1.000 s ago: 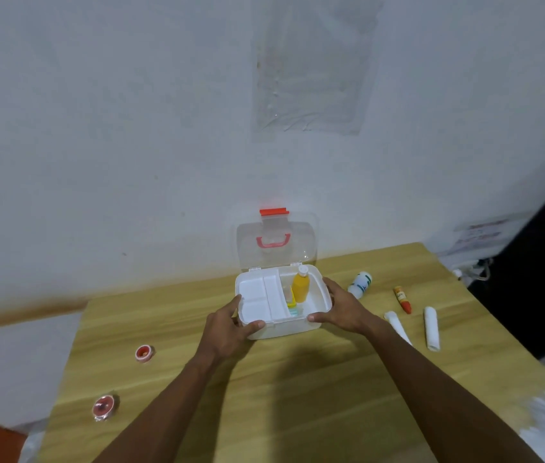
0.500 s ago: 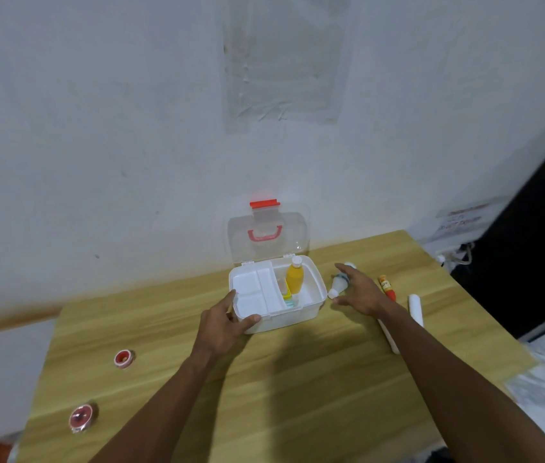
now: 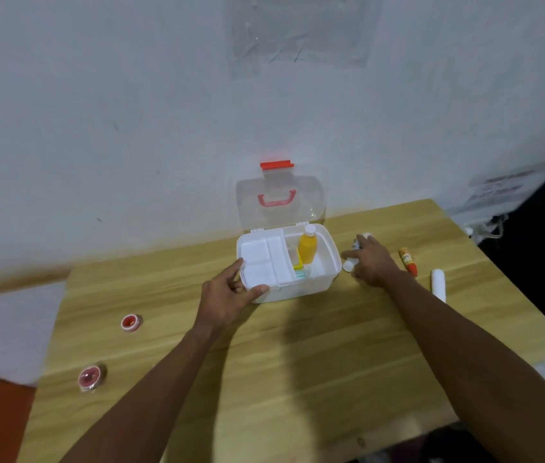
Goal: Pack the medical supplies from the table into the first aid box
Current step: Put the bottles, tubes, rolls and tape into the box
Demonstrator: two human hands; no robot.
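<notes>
The white first aid box [image 3: 301,290] stands open at the back middle of the wooden table [image 3: 298,379], its clear lid [image 3: 311,198] upright against the wall. An orange bottle [image 3: 307,249] stands inside, beside a white tray insert [image 3: 262,259]. My left hand [image 3: 227,295] grips the box's front left corner, thumb on the front wall. Just right of the box, my right hand [image 3: 373,262] lies over a white bottle [image 3: 348,265] on the table with fingers curled on it; most of the bottle is hidden.
An orange-red tube [image 3: 407,260] and a white roll [image 3: 438,284] lie right of my right hand. Two red tape rolls [image 3: 130,322] [image 3: 89,378] sit at the table's left. The wall runs close behind the box. The table's right edge is near.
My right hand left the box's right side, moved right and settled onto the white bottle. My left hand has stayed on the box's corner.
</notes>
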